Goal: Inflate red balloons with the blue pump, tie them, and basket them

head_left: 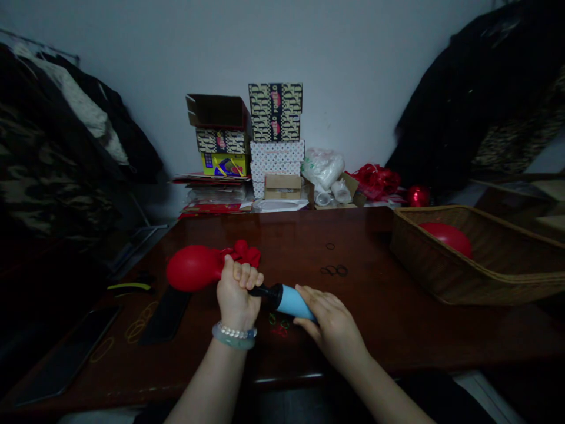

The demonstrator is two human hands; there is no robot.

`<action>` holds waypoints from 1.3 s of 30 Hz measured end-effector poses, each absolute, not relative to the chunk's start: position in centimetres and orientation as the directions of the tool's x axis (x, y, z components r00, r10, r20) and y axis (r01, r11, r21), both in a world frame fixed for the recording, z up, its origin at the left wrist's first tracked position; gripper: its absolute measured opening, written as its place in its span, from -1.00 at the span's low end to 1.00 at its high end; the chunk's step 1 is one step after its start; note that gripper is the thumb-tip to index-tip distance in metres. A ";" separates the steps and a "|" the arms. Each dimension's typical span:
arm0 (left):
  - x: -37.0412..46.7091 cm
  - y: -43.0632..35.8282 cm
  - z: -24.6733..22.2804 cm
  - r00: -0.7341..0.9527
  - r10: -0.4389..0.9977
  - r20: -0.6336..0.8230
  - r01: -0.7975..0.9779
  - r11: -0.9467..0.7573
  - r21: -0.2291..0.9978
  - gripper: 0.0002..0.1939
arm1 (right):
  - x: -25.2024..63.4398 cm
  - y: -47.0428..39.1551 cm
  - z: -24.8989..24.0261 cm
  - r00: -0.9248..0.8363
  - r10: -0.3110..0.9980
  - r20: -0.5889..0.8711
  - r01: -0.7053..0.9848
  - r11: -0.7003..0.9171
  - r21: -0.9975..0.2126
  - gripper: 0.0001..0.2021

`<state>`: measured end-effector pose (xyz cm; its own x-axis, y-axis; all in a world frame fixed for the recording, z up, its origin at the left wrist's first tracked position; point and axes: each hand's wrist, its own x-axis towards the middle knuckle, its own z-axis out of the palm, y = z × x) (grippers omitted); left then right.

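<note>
A partly inflated red balloon [192,268] points to the left, its neck at my left hand [239,290]. The fingers of that hand are wrapped round the balloon's neck and the black nozzle end of a hand pump. My right hand [329,321] grips the light blue barrel of the pump [295,302], which slants down to the right. Behind my left hand lies a small heap of limp red balloons [247,253]. The nozzle tip is hidden by my left fingers.
A wicker basket [463,280] with a red balloon [448,237] stands at the right. Black bands [336,270], yellow rings [138,325], a phone [70,353] and a yellow-edged tool [129,287] lie on the table. Boxes [277,159] are stacked behind.
</note>
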<state>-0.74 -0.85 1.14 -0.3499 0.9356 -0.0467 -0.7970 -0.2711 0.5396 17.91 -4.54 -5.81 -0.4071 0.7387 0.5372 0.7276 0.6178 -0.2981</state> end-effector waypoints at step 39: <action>-1.2 -0.5 0.0 -0.330 0.942 -0.065 -0.853 -0.268 0.448 -0.50 | 19.3 -4.6 -5.8 -0.386 0.721 0.575 0.775 0.592 -0.222 -0.50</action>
<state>-1.22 -0.54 -0.02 -0.3297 0.9419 -0.0646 -0.8529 -0.2678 0.4482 19.31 -4.60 -5.84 -0.3860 0.7212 0.5752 0.7750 0.5917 -0.2219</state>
